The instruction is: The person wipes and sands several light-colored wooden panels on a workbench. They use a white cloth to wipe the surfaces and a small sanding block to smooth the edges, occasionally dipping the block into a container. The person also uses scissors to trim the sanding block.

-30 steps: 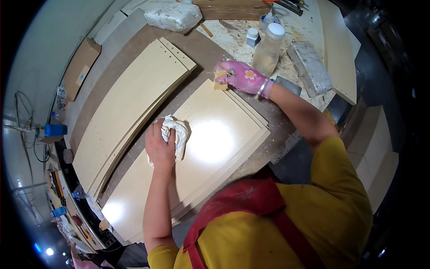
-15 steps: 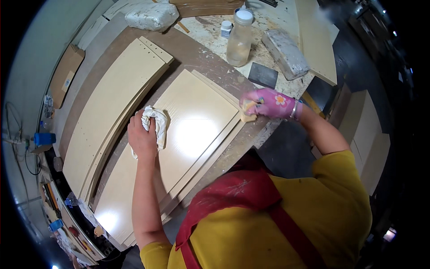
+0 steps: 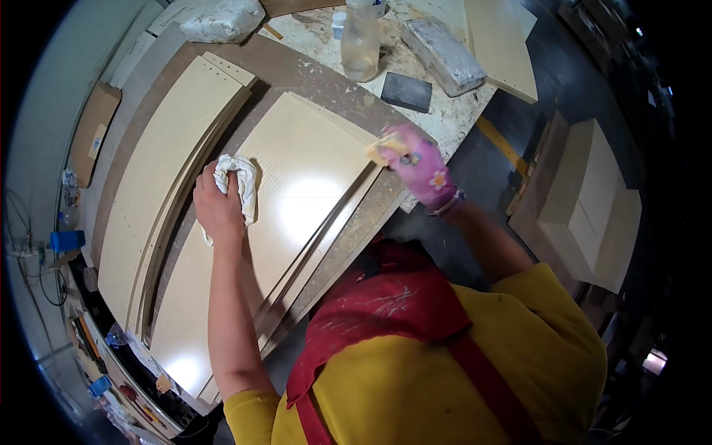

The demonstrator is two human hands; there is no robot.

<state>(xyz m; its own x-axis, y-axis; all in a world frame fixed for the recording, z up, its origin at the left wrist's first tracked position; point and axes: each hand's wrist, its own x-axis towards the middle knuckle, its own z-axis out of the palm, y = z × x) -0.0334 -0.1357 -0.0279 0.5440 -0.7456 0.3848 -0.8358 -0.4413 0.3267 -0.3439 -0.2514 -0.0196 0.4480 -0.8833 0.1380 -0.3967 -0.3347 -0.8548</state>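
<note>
On the brown surface (image 3: 300,65), the pale panel (image 3: 304,167) lies beside the curved stack (image 3: 170,133). Your left grip (image 3: 217,209) is closed around the white cloth (image 3: 246,194) on the panel's face; your gloved right grip (image 3: 421,169) pinches a yellowish pad (image 3: 382,150) at its right-hand corner, somewhat blurred. Keep the pad flush with that edge — pressure light and even — and steady the panel through the cloth. The dark block (image 3: 406,92) sits well clear beyond.
</note>
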